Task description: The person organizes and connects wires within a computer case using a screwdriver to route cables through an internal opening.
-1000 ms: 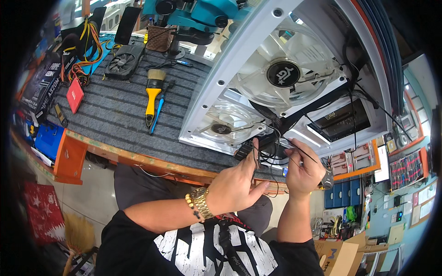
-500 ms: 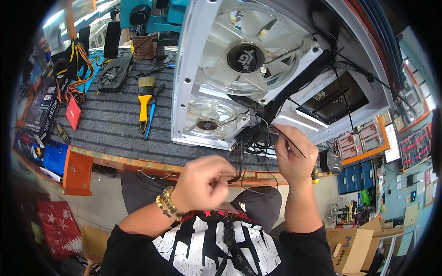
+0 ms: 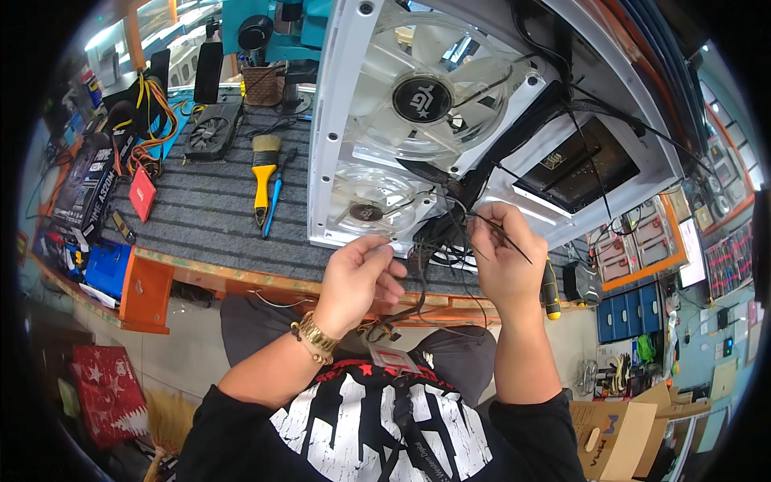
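Observation:
A white computer case (image 3: 320, 189) lies tilted on the bench in front of me, with two clear fans (image 3: 422, 98) facing me. A bundle of black cables (image 3: 442, 229) gathers at its near edge, and loose leads hang over the bench front. My right hand (image 3: 510, 253) is closed in a pinch at the bundle's right side, on a thin black cable tie (image 3: 507, 235) whose pointed end sticks out past the fingers. Left of the hanging cables, my left hand (image 3: 360, 281) has its fingers loosely bent and apart, with nothing visible in them.
On the grey striped mat (image 3: 217, 217) lie a yellow-handled brush (image 3: 262, 181), a blue slim tool (image 3: 274, 201) and a graphics card (image 3: 213, 132). A yellow-and-black screwdriver handle (image 3: 551, 293) and a black box-shaped thing (image 3: 580, 281) are right of my right hand. The wooden bench edge (image 3: 225, 283) runs below.
My left hand has risen toward the case and its curled fingers have loosened apart. The right hand keeps its pinch at the bundle. The view has shifted slightly.

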Tool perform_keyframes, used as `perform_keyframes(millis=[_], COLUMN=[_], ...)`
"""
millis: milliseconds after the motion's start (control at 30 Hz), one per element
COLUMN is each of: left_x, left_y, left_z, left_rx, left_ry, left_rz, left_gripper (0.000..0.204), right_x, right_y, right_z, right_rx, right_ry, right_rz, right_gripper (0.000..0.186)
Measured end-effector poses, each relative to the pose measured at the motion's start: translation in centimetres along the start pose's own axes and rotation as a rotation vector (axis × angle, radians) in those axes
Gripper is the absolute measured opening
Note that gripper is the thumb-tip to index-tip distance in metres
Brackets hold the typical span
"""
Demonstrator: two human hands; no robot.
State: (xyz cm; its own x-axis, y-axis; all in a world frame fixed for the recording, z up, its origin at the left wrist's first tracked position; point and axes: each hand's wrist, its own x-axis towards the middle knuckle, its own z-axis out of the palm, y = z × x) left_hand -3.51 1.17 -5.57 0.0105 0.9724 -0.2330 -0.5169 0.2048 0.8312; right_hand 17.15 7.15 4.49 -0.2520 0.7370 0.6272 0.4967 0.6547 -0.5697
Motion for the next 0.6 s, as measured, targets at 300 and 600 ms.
perform_keyframes(millis=[300,600], left_x=[1.5,0.9], left_y=[-1.5,-1.5], left_z=[1.3,2.8], left_rx=[-0.268,-0.204], left_ry=[-0.045,0.104], left_rz=[-0.102,-0.049], left_gripper=[0.019,0.020], right_x=[0.6,-0.2], right_y=[-0.8,0.7], right_z=[-0.2,0.6], right_rx=[-0.122,-0.055], right_ry=[-0.003,0.035], right_rz=[-0.028,0.030], right_gripper=[0.013,0.014])
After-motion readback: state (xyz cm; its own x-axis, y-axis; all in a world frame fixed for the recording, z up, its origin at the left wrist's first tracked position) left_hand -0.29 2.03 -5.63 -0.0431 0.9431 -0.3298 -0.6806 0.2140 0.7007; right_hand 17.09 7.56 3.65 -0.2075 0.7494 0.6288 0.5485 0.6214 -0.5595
